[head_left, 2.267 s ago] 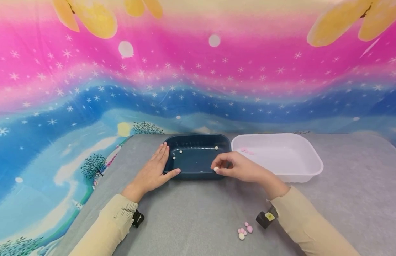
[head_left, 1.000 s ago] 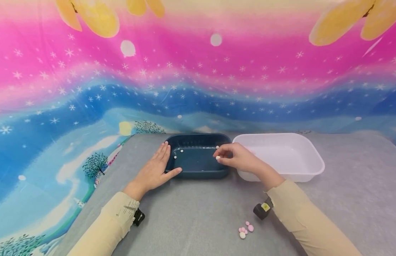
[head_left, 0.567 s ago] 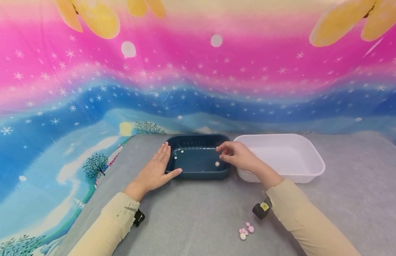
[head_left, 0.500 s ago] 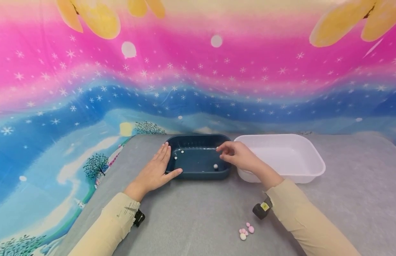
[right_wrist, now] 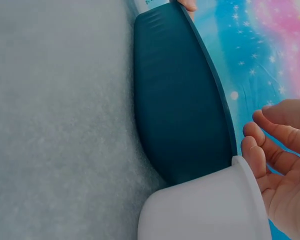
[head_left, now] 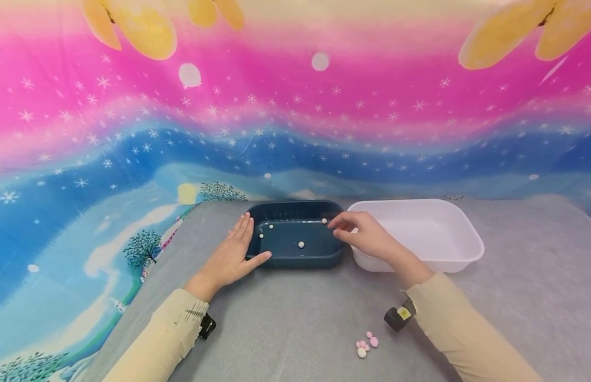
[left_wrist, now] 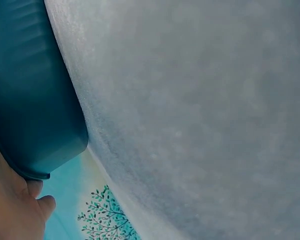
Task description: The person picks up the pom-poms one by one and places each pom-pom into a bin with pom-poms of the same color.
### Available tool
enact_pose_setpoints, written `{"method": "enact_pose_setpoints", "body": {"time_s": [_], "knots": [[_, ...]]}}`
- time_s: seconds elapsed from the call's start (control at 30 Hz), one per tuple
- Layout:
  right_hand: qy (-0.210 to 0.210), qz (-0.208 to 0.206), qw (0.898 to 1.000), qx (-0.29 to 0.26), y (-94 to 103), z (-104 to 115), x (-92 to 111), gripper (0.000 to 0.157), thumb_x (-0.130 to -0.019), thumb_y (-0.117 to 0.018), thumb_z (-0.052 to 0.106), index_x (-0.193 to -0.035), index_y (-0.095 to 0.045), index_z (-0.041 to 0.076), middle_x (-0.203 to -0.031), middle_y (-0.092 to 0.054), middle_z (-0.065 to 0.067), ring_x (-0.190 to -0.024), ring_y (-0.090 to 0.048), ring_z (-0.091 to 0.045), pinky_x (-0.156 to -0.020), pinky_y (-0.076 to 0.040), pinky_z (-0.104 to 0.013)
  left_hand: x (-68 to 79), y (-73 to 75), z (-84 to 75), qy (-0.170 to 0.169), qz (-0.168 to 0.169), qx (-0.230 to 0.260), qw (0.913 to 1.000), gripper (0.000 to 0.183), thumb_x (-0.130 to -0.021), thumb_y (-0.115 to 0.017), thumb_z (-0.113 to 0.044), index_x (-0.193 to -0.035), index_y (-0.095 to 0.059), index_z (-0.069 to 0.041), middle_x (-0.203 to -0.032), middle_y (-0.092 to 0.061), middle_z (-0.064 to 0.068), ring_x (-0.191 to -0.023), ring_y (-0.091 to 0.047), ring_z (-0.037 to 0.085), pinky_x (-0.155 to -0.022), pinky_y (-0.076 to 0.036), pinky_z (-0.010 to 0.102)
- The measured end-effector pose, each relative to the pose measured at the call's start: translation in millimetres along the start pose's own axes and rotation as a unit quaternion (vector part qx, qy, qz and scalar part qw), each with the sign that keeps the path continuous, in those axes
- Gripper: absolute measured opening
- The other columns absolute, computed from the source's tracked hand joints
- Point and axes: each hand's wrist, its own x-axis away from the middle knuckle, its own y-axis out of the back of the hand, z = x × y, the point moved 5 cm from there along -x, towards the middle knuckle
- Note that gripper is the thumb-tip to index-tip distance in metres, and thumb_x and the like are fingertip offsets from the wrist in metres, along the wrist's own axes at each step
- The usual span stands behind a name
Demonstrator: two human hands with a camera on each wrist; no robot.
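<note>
Head view: dark tray held one freshly released white ball mid-floor, seemingly its fourth; right hand, grip parted and empty, hung at right; left hand, straight-fingered, touched its left end.

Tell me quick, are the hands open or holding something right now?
Left hand: open, resting against the left end of the dark tray.
Right hand: open, holding nothing, by that tray's right end.

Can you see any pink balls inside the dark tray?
No, the four balls visible inside the dark tray all look white.
</note>
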Motion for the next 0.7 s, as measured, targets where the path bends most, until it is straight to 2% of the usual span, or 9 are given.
{"method": "enact_pose_setpoints", "body": {"time_s": [0.2, 0.4, 0.7], "knots": [[-0.003, -0.005, 1.0, 0.002, 4.7, -1, 11, 0.018, -0.09, -0.06, 0.017, -0.106, -0.066, 0.012, -0.093, -0.064, 0.0, -0.087, -0.057, -0.015, -0.079, -0.047, -0.034, -0.7, -1.0, 0.2, 0.002, -0.005, -0.004, 1.0, 0.098, -0.083, -0.031, -0.074, -0.149, -0.006, -0.006, -0.157, 0.002, 0.008, -0.144, 0.0, 0.023, -0.113, -0.017, 0.049], [0.021, -0.014, 1.0, 0.0, 10.9, 5, 29, 0.018, -0.089, -0.061, 0.014, -0.106, -0.066, 0.011, -0.091, -0.064, 0.003, -0.086, -0.058, -0.013, -0.079, -0.049, -0.037, -1.1, 0.3, -1.8, 0.0, -0.002, -0.009, 1.0, 0.098, -0.084, -0.031, -0.074, -0.149, -0.006, -0.006, -0.156, 0.001, 0.009, -0.144, 0.0, 0.023, -0.113, -0.017, 0.05], [0.025, -0.007, 1.0, -0.007, 13.9, 12, 53, 0.017, -0.087, -0.063, 0.013, -0.104, -0.067, 0.016, -0.089, -0.063, 0.005, -0.082, -0.056, -0.011, -0.067, -0.051, -0.028, -0.2, 1.0, -1.7, -0.004, -0.003, -0.015, 0.9999, 0.097, -0.084, -0.031, -0.074, -0.149, -0.006, -0.006, -0.156, 0.001, 0.009, -0.144, 0.001, 0.021, -0.113, -0.018, 0.049]]}}
